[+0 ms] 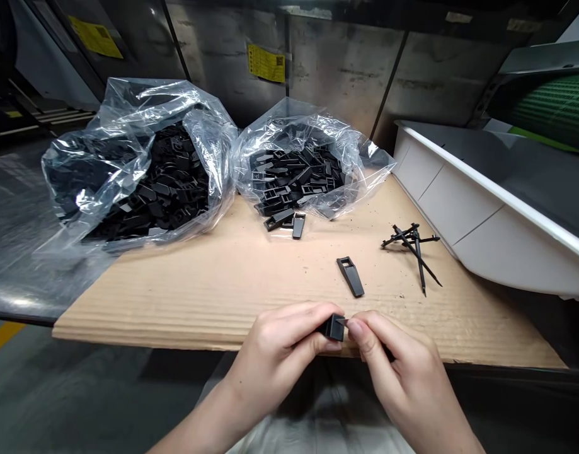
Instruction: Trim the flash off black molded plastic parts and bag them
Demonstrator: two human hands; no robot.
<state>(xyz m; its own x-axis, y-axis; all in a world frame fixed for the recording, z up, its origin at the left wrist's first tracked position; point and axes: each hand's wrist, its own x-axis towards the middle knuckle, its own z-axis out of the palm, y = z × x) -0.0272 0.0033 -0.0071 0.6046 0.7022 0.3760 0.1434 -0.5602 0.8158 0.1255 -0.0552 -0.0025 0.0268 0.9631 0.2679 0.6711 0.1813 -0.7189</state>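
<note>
My left hand (282, 350) and my right hand (397, 372) meet at the near edge of a cardboard sheet (213, 284), both pinched on one small black plastic part (334, 326) held between their fingertips. Most of that part is hidden by my fingers. Just beyond it a loose black wedge-shaped piece (350, 276) lies flat on the cardboard. To the right lies a small cluster of thin black plastic sprue sticks (412, 243).
Two open clear plastic bags hold many black parts: a large bag (133, 164) at the back left, a smaller bag (298, 164) in the middle with a few parts spilled in front. A white plastic bin (487, 208) stands at the right. Metal panels rise behind.
</note>
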